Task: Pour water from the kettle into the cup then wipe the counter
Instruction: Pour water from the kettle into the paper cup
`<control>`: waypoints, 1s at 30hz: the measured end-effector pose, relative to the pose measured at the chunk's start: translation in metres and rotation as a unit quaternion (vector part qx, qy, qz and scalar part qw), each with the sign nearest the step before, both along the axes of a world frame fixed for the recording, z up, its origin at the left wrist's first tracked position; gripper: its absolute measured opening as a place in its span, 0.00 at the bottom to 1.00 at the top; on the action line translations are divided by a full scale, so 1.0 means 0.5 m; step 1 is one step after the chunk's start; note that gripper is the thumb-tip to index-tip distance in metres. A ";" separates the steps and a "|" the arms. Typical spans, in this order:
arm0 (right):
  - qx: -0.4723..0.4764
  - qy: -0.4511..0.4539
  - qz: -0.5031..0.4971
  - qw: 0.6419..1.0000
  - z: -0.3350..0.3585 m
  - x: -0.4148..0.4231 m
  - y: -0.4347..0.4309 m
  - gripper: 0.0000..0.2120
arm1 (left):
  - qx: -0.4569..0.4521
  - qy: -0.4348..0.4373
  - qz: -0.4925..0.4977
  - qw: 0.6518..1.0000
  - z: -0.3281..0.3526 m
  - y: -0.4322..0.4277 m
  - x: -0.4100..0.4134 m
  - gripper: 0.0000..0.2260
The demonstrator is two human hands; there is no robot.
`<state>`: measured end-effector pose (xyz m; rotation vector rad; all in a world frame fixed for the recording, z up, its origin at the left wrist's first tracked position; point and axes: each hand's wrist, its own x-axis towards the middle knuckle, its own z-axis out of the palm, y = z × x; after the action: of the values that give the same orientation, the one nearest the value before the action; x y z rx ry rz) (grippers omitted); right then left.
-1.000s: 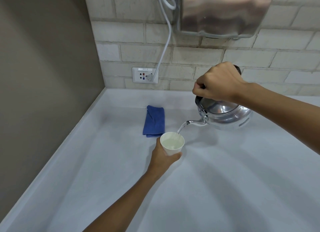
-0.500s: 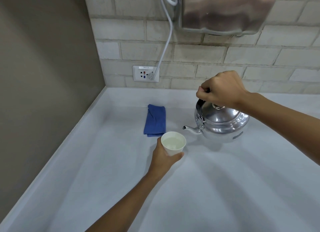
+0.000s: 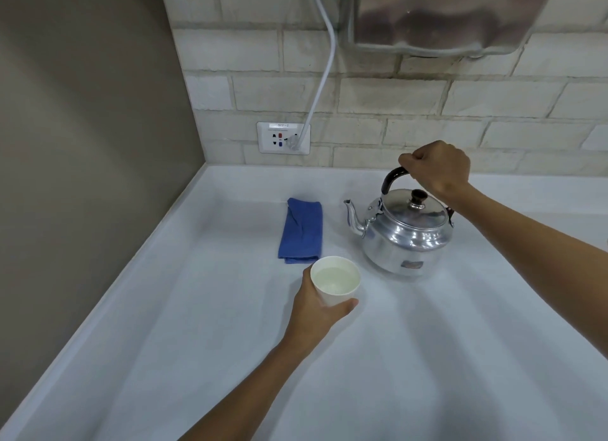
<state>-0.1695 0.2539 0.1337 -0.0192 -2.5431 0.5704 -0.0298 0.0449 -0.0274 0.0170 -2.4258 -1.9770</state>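
Observation:
A shiny metal kettle (image 3: 406, 240) stands upright on the white counter (image 3: 427, 358), spout pointing left. My right hand (image 3: 436, 169) is closed around its black handle from above. A white paper cup (image 3: 335, 281) holding water sits on the counter in front and to the left of the kettle. My left hand (image 3: 317, 312) wraps around the cup's near side. A folded blue cloth (image 3: 301, 231) lies flat just behind the cup, left of the kettle's spout.
A brown wall (image 3: 82, 144) borders the counter on the left. A brick backsplash carries a socket (image 3: 283, 138) with a white cable (image 3: 324, 69) plugged in. A metal appliance (image 3: 444, 13) hangs on the wall above the kettle.
The kettle was tilted and pouring into the cup; it has since swung back upright and come down onto the counter. The stream has stopped. My left hand stayed on the cup.

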 end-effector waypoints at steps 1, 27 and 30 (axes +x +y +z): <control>-0.002 -0.005 -0.002 1.000 -0.006 -0.008 -0.004 0.19 | -0.001 -0.001 0.000 1.000 0.000 0.000 0.000 0.35; 0.012 -0.037 -0.006 0.999 -0.050 -0.106 -0.026 0.21 | -0.023 -0.005 0.003 1.000 -0.001 0.001 -0.001 0.35; 0.021 -0.037 -0.009 0.999 -0.054 -0.110 -0.022 0.21 | -0.020 -0.011 0.001 1.000 -0.001 0.002 -0.001 0.35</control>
<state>-0.2244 0.2427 0.1068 -0.0503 -2.6240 0.5177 -0.0302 0.0456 -0.0280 0.0411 -2.4765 -1.9364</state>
